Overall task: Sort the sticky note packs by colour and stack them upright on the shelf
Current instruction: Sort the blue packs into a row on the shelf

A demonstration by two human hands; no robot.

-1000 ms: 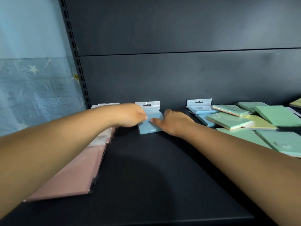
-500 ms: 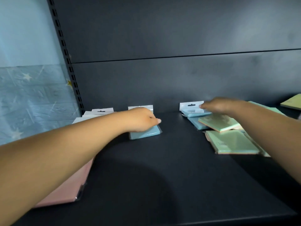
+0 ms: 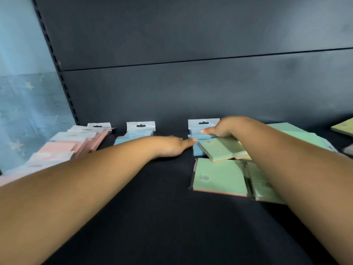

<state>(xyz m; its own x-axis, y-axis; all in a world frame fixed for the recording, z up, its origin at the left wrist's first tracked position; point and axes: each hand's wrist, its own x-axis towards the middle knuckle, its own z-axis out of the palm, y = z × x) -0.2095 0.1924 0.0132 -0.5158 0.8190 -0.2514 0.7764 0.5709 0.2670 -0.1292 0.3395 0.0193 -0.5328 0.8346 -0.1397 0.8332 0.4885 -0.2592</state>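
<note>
On the dark shelf [image 3: 162,217] a blue sticky note pack [image 3: 198,135] with a white hang tab lies near the back wall. My right hand [image 3: 225,127] holds it, thumb on top, the other fingers hidden behind. My left hand [image 3: 172,147] lies flat with straight fingers, its fingertips touching that pack's left edge. A second blue pack [image 3: 139,132] lies further left, free of both hands. Several pink packs [image 3: 86,139] lie in a row at the far left. Green packs [image 3: 219,176] lie loose at the right, partly under my right forearm.
A third blue pack [image 3: 196,153] sticks out from under a green pack [image 3: 221,149]. A yellow-green pack [image 3: 343,127] lies at the far right. The dark back panel [image 3: 191,88] closes the shelf behind, and a slotted upright [image 3: 63,83] stands at the left.
My left hand has left the left blue pack and slid right to the other blue pack. My right hand has settled on that pack, thumb on top.
</note>
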